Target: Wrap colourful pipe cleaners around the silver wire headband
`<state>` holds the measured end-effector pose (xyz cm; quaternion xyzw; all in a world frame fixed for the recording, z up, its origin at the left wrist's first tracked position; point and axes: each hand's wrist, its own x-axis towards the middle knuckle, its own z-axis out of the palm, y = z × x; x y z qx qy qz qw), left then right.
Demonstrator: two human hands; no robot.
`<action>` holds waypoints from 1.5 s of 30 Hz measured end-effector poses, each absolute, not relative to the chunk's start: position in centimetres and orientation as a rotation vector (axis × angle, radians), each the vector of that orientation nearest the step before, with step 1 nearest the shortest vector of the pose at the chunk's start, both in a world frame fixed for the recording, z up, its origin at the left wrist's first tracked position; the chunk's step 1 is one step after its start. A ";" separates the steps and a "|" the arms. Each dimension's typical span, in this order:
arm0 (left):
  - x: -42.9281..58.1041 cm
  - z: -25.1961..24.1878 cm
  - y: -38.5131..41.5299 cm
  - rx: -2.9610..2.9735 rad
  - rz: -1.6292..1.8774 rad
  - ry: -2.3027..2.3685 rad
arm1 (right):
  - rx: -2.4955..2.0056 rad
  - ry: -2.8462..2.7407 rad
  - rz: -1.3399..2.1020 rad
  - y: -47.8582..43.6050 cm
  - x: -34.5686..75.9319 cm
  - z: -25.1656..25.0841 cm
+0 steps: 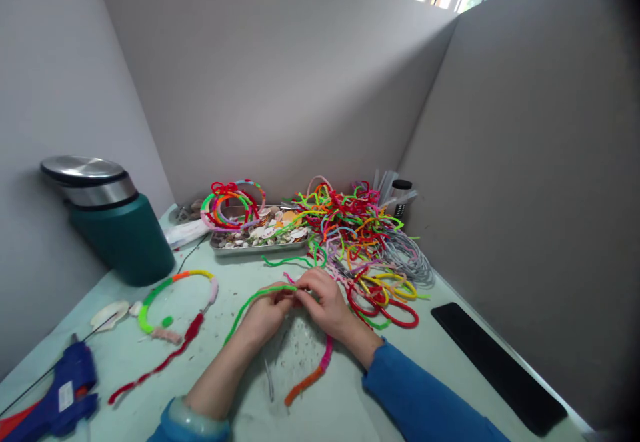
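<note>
Both my hands meet above the middle of the table, fingertips pinched close together. A bright green pipe cleaner [243,307] runs from my right fingertips over my left hand and hangs toward the left wrist. My left hand [267,315] is closed at the same spot; what its fingers grip is partly hidden. My right hand [324,301] pinches the green end between thumb and fingers. Below it hangs a curved strip wrapped in pink and orange [313,377], its upper end hidden behind the right hand. Tweezers or a thin metal piece [269,380] lie between my forearms.
At left are a colourful wrapped ring [145,315] with a red tail, a blue glue gun [67,389] and a green bottle [123,235]. Behind stand a metal tray [260,249] of buttons and a pipe-cleaner heap [350,215]. A black strip [495,369] lies right.
</note>
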<state>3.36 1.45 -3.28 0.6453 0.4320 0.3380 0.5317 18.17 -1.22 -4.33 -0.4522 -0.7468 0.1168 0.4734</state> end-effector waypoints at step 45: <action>3.1 -2.4 1.7 1.497 0.880 0.918 | -1.042 -1.250 1.046 -0.5 19.0 -4.3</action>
